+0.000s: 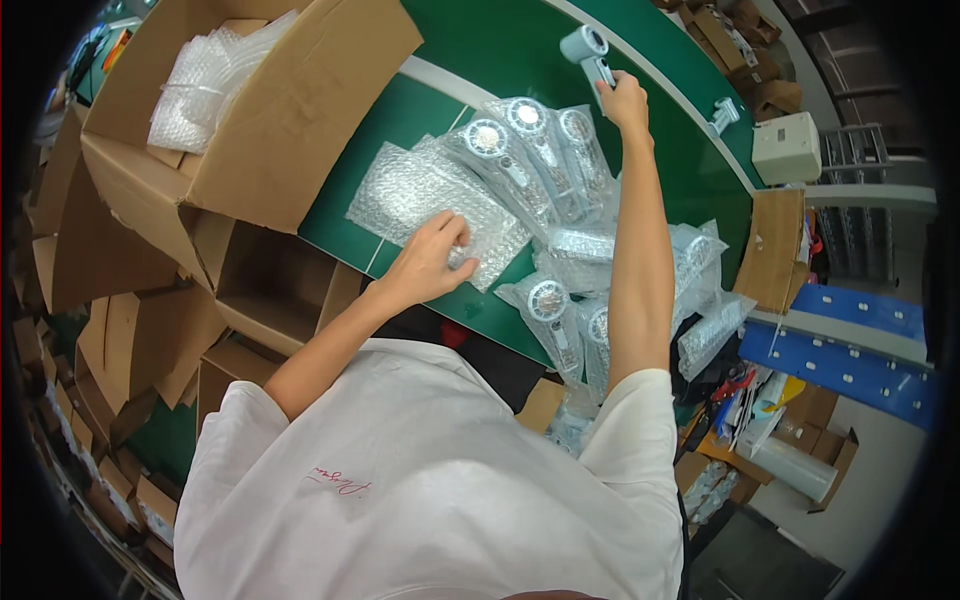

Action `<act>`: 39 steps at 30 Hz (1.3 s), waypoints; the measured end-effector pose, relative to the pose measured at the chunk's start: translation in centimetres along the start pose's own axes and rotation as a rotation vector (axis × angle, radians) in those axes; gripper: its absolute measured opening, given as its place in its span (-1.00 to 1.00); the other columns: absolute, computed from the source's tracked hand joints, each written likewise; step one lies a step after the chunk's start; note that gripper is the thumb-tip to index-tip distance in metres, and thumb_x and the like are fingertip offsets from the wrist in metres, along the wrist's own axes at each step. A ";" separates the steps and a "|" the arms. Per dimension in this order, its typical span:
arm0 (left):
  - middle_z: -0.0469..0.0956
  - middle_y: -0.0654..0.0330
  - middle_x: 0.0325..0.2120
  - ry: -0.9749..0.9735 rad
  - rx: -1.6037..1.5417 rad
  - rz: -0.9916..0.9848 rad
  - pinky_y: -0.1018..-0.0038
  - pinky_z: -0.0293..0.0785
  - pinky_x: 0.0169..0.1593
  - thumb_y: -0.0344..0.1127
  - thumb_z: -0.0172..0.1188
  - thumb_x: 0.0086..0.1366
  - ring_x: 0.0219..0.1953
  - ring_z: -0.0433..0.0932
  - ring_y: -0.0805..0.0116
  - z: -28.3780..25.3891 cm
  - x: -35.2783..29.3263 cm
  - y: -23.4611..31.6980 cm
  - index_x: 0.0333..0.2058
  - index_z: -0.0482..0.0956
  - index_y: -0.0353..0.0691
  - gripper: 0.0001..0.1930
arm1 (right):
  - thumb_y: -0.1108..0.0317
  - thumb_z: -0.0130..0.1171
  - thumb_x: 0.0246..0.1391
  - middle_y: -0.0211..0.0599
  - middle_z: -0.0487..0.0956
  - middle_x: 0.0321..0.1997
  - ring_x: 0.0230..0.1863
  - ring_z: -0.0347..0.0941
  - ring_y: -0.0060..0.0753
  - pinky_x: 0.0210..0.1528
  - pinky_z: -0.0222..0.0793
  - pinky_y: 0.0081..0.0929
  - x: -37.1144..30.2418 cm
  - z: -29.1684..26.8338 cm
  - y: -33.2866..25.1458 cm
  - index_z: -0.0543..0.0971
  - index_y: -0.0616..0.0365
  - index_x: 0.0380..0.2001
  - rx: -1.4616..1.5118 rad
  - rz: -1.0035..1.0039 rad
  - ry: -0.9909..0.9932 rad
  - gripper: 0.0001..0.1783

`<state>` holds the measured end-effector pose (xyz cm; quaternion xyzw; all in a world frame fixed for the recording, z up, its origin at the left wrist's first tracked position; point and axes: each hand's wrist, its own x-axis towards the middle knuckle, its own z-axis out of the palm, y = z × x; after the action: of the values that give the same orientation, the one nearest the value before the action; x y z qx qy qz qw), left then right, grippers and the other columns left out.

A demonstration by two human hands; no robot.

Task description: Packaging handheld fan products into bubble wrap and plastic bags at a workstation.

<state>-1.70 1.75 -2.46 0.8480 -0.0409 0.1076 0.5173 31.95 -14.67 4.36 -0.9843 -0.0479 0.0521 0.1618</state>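
My right hand [625, 102] is closed around the handle of a light blue handheld fan [585, 45], held up over the far side of the green table. My left hand [432, 260] lies on a stack of clear bubble wrap bags [400, 190], its fingers bent and the thumb apart, holding nothing. Just right of that stack, several handheld fans in bubble wrap bags [515, 175] lie side by side. More bagged fans [550, 305] are heaped nearer to me, partly hidden by my right forearm.
A large open cardboard box [300, 110] with bubble wrap [205, 90] inside stands at the left. An unwrapped light blue fan [723, 115] is at the far right, near a cream-coloured box [785, 150]. Blue perforated rails [850, 360] and a cluttered shelf lie to the right.
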 end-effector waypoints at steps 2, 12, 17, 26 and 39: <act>0.40 0.20 -0.48 -0.002 0.044 -0.001 0.45 0.35 -0.34 -0.46 0.18 0.17 -0.45 0.37 0.30 -0.4 -0.5 -0.3 -0.47 0.45 -0.28 -0.91 | 0.28 0.23 0.16 -0.16 0.61 -0.10 -0.23 0.54 -0.30 -0.19 0.44 -0.45 -4.2 -1.9 -0.3 0.56 0.18 0.00 0.463 -0.093 0.036 -0.64; 0.38 0.21 -0.55 -0.128 0.028 0.033 0.47 0.29 -0.39 -0.42 0.16 0.25 -0.54 0.31 0.32 -1.7 -0.1 -1.4 -0.47 0.51 -0.32 -0.87 | 0.33 0.16 0.27 -0.04 0.46 0.12 0.07 0.50 -0.14 0.08 0.53 -0.18 -34.3 7.6 -0.2 0.23 0.21 0.27 1.953 -0.182 -0.270 -0.42; 0.34 0.31 -0.59 -0.144 -0.283 -0.080 0.58 0.25 -0.39 -0.33 0.15 0.33 -0.54 0.26 0.48 -2.3 -0.1 -2.5 -0.45 0.53 -0.26 -0.82 | 0.42 0.19 0.20 -0.07 0.49 0.09 -0.04 0.50 -0.21 0.01 0.47 -0.33 -36.1 11.8 0.7 0.33 0.23 0.20 1.379 -0.168 -0.039 -0.48; 0.31 0.40 -0.59 -0.081 -0.695 -0.267 0.64 0.21 -0.38 -0.30 0.10 0.40 -0.52 0.21 0.58 -3.5 -0.4 -3.8 -0.46 0.49 -0.18 -0.78 | 0.46 0.25 0.09 -0.07 0.57 -0.05 -0.20 0.52 -0.24 -0.07 0.41 -0.40 -36.4 10.5 1.0 0.50 0.26 0.07 0.886 -0.330 0.084 -0.55; 0.28 0.19 -0.48 -0.092 0.267 0.469 0.44 0.21 -0.33 -0.59 0.14 0.18 -0.41 0.22 0.26 -3.1 -5.0 8.5 -0.49 0.40 -0.31 -0.88 | 0.34 0.17 0.20 -0.03 0.60 -0.14 -0.43 0.54 -0.22 -0.41 0.45 -0.37 -41.8 4.1 1.0 0.42 0.21 0.20 0.741 -0.202 0.006 -0.49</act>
<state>-8.51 0.35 5.14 0.8802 -0.2450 0.1902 0.3592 -9.83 -18.98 3.81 -0.8496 -0.1219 0.0468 0.5111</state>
